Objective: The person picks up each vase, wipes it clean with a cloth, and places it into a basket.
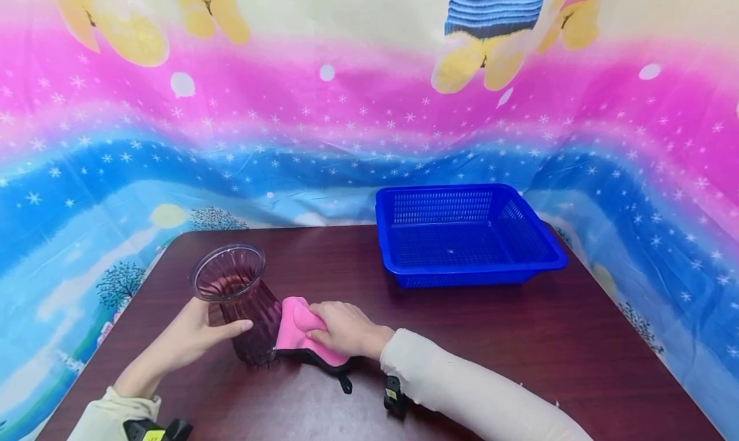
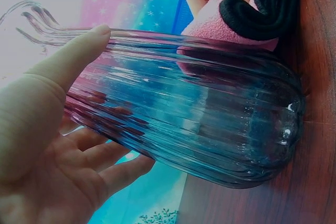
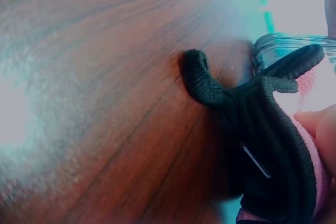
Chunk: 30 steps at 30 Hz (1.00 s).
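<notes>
A ribbed, purplish see-through glass vase [image 1: 256, 312] with a flared rim stands tilted on the table at the left, leaning toward my left hand [image 1: 187, 335]. That hand holds it below the rim; in the left wrist view the thumb lies across the vase [image 2: 210, 114] and the fingers are on its other side. Against the vase's lower right side, my right hand [image 1: 349, 330] grips a pink cloth [image 1: 293, 328] with black edging. The cloth's black loop [image 3: 202, 80] hangs toward the table in the right wrist view. Most right-hand fingertips are hidden by the cloth.
A blue plastic basket [image 1: 473, 277] with slotted walls sits at the back right of the dark reddish-brown table [image 1: 491, 364]. Behind the table hangs a colourful printed curtain [image 1: 323, 120]. Black devices are strapped at both wrists.
</notes>
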Motion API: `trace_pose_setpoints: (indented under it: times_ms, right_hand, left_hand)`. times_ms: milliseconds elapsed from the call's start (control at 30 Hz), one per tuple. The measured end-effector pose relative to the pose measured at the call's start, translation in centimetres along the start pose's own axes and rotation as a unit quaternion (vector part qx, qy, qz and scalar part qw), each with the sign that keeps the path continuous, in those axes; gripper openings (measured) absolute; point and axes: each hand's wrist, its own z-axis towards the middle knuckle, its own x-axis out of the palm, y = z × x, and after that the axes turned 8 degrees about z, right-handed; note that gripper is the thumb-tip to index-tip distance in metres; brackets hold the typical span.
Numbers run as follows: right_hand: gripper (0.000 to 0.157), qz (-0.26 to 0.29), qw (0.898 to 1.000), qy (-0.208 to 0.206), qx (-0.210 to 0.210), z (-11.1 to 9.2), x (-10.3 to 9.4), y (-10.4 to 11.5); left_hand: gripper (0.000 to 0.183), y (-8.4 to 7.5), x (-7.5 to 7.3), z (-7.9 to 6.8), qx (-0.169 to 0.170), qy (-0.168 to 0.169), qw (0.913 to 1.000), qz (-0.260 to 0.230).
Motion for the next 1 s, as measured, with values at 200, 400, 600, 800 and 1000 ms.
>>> trace_pose_setpoints:
  times_ms: [200, 400, 600, 800, 1000]
  right_hand:
    - [0.026, 0.013, 1.000, -0.013, -0.005, -0.1, -0.1, 0.2]
    - [0.025, 0.021, 0.999, -0.035, -0.019, -0.1, -0.3, 0.5]
    - [0.023, 0.028, 0.997, -0.063, -0.039, 0.0, -0.6, 0.9]
    - [0.028, 0.035, 0.994, -0.090, -0.055, 0.2, -1.3, 1.7]
    - [0.019, 0.045, 0.990, -0.112, -0.067, 0.4, -2.1, 2.5]
  left_hand:
    - [0.066, 0.0, 0.0, 0.0, 0.004, -0.002, 1.0000, 0.006]
    - [0.066, 0.1, 0.0, 0.0, 0.007, -0.001, 0.9999, -0.008]
    - [0.066, 0.2, 0.0, 0.0, 0.009, 0.000, 0.9997, -0.023]
    - [0.067, 0.0, 0.0, 0.0, 0.004, -0.003, 1.0000, -0.007]
    - [0.067, -0.2, -0.1, 0.0, 0.007, -0.006, 0.9999, 0.008]
